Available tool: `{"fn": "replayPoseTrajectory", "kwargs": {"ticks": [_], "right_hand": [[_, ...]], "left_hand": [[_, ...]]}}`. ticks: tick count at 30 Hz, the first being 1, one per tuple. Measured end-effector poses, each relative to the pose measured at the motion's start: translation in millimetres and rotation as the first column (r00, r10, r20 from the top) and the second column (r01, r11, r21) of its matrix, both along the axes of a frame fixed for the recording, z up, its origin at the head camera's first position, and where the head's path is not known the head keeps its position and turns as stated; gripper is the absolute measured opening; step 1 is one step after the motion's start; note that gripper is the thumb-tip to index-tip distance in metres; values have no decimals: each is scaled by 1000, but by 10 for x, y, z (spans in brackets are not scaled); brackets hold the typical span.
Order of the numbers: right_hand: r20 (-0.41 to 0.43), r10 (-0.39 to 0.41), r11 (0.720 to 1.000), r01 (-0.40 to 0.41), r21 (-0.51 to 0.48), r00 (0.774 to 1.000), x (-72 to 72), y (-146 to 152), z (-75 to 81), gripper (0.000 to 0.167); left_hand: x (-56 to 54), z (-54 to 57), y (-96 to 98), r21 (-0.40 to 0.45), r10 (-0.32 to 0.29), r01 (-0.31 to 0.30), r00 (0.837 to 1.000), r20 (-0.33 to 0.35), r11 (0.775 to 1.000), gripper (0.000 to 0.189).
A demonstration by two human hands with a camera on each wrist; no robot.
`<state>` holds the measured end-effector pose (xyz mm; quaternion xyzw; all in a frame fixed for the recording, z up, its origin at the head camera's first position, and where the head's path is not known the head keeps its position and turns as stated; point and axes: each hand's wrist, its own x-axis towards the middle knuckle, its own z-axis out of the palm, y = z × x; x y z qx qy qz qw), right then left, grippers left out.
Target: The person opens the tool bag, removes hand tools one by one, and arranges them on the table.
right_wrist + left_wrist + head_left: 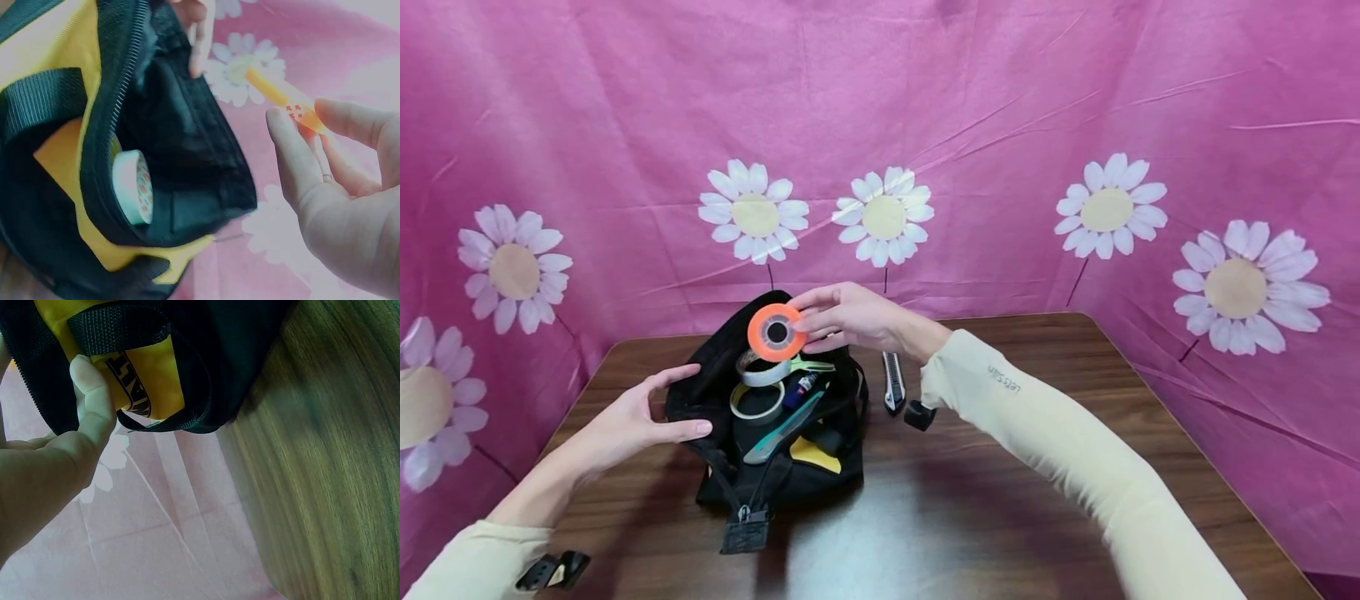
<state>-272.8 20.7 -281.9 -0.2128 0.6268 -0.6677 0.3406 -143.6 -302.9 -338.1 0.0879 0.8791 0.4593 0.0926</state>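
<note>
A black tool bag (842, 493) with yellow panels stands unzipped on the table. Its left rim is gripped by my left hand (632, 421), thumb and fingers on either side of the fabric. Above the bag's mouth, my right hand (859, 321) pinches an orange tape roll (758, 327) between thumb and fingertips. Inside the bag lie a white tape roll (766, 377), a cream tape roll (735, 410), a teal-and-grey cutter knife (784, 429), a dark blue tube-like item (799, 391) and something light green (812, 365). The right wrist view shows the orange roll (275, 92) edge-on, apart from the bag.
A black-and-silver utility knife (893, 385) lies on the wooden table (1000, 517), right of the bag. Small black devices (919, 415) sit at both wrists. Behind the table hangs a pink cloth (985, 108) with daisies. A zipper end (745, 532) hangs at the bag's front.
</note>
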Motion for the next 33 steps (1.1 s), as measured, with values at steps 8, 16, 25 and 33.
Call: {"fn": "replayPoseTrajectory", "kwargs": {"ticks": [8, 16, 25, 33], "right_hand": [[5, -125, 989, 125, -73, 992, -89, 421, 87, 40], [66, -263, 960, 268, -85, 963, -248, 831, -32, 39], [45, -352, 936, 353, -9, 935, -434, 1193, -297, 43], [84, -386, 922, 381, 72, 918, -570, 1539, -618, 45]], "left_hand": [[3, -17, -4, 39, -7, 7, 1000, -13, 999, 85], [6, -76, 2, 29, -2, 3, 1000, -11, 1000, 84], [15, -74, -34, -22, 11, -12, 999, -49, 1000, 82], [-2, -73, -47, 10, -4, 4, 999, -41, 1000, 80]]}}
